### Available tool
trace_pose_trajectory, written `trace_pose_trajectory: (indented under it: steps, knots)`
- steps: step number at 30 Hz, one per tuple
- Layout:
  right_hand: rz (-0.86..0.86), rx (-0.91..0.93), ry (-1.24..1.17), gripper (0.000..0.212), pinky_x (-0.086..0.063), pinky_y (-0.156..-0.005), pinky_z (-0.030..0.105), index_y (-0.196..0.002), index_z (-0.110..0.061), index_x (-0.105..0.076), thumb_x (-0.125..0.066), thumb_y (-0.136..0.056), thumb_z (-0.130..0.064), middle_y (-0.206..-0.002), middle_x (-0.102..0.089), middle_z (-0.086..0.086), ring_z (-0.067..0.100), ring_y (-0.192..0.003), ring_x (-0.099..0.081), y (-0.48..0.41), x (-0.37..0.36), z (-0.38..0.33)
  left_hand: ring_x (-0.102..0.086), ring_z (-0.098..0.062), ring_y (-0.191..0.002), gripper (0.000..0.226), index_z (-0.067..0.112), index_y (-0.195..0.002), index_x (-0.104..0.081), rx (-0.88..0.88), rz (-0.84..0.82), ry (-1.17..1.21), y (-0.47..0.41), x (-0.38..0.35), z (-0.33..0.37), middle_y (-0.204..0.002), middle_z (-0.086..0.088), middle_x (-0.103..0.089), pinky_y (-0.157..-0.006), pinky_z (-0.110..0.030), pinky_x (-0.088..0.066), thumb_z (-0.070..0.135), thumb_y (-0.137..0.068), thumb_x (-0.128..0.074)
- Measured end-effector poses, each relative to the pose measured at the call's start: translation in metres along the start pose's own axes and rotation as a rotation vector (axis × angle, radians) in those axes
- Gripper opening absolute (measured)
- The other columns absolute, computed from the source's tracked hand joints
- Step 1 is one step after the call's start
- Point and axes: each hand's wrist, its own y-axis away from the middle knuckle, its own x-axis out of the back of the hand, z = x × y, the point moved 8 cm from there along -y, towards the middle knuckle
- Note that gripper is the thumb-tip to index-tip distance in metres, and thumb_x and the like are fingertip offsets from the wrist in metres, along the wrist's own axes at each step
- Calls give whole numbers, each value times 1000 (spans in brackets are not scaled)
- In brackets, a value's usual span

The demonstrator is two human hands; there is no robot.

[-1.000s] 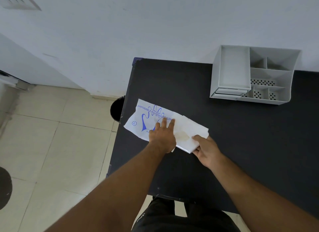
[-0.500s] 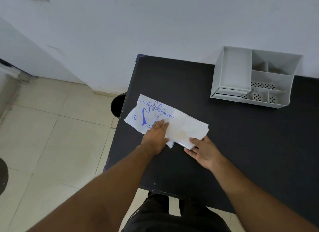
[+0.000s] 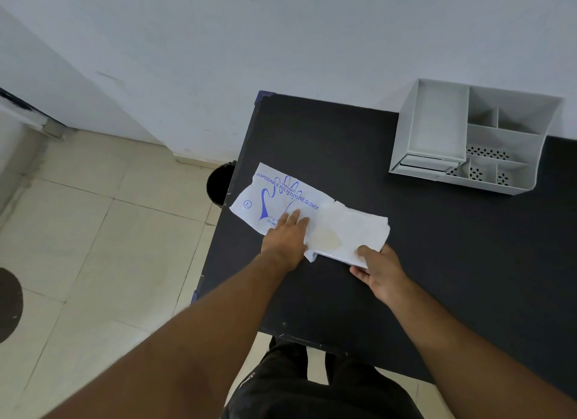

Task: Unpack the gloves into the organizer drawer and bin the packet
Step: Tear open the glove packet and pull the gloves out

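A white packet (image 3: 274, 190) printed in blue with "disposable polyethylene gloves" lies at the left edge of the black table (image 3: 343, 144). A stack of clear gloves (image 3: 349, 231) sticks out of its right end. My left hand (image 3: 285, 239) lies flat on the packet, fingers together, pressing it down. My right hand (image 3: 376, 267) pinches the near right corner of the glove stack, thumb on top. The grey organizer (image 3: 437, 128) stands at the back right, its drawer (image 3: 427, 164) at the lower left front looking almost closed.
A black bin (image 3: 220, 183) stands on the tiled floor just left of the table, partly hidden by the table edge. A white wall runs behind the table. My legs show under the near table edge.
The glove stack has slid further right out of the packet under my right hand's pull. My left hand has stayed pressed on the packet.
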Motion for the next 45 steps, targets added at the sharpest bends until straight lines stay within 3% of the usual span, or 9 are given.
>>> trace_pose_trajectory:
  steps: [6,9,13,18,33,36,40,42,45]
  knots:
    - [36,8,-5,27,-58,-80,42,-119,-22,-59,-61,-92,-19,-108,-66,-1,21,-99,-65,-3,2,3,-10,-28,-152,68,24,-155,-24,7,-4,-37,2,-1,3,-166,-3,-10,-117,-50,-28,22,-97,-60]
    - [101,32,-8,16,-59,-82,44,-103,-19,-66,-69,-91,-30,-98,-71,0,20,-90,-69,-6,8,-1,-16,-34,-150,75,29,-155,-16,6,18,-70,2,2,8,-165,-5,-10,-113,-54,-32,19,-95,-60]
    - [127,86,24,16,-60,-79,43,-105,-20,-64,-70,-91,-23,-104,-70,1,18,-87,-68,-8,13,-8,-15,-37,-149,84,37,-156,-8,-2,-36,-120,2,0,9,-167,0,4,-112,-56,-33,24,-95,-63]
    - [91,110,38,13,-57,-89,45,-92,-21,-66,-76,-84,-17,-100,-72,3,22,-91,-69,-8,13,-12,-21,-36,-147,69,36,-155,-16,7,-32,-175,-1,3,11,-166,-3,-8,-111,-58,-33,30,-97,-53]
    - [162,103,-276,21,-54,-96,48,-102,-21,-66,-65,-83,-12,-108,-72,4,26,-101,-70,5,34,-26,-21,-36,-145,73,31,-152,-24,11,15,-224,2,22,34,-161,-11,-18,-110,-58,-30,25,-90,-63]
    - [124,125,-349,29,-55,-94,48,-112,-17,-66,-62,-86,-7,-111,-72,6,28,-103,-70,11,36,-38,-37,-29,-135,59,28,-147,-39,-47,146,-27,2,36,49,-152,-7,-39,-105,-48,-40,27,-91,-59]
    - [69,172,-442,32,-56,-94,47,-117,-16,-66,-60,-87,-4,-114,-73,6,26,-104,-70,21,40,-64,-57,-16,-108,39,26,-131,-59,160,171,834,1,53,65,-129,0,-60,-84,-30,-51,31,-92,-57]
    - [56,200,-446,36,-56,-94,48,-120,-15,-66,-59,-87,-3,-114,-74,6,26,-104,-71,23,38,-77,-59,-17,-106,38,24,-129,-59,184,179,827,-4,59,70,-125,0,-62,-82,-29,-49,32,-92,-55]
    - [54,242,-440,37,-57,-92,46,-122,-16,-64,-58,-88,-4,-115,-73,5,25,-104,-70,29,49,-92,-55,-25,-118,49,22,-138,-52,160,16,513,-10,48,80,-135,-5,-57,-97,-37,-48,37,-92,-55]
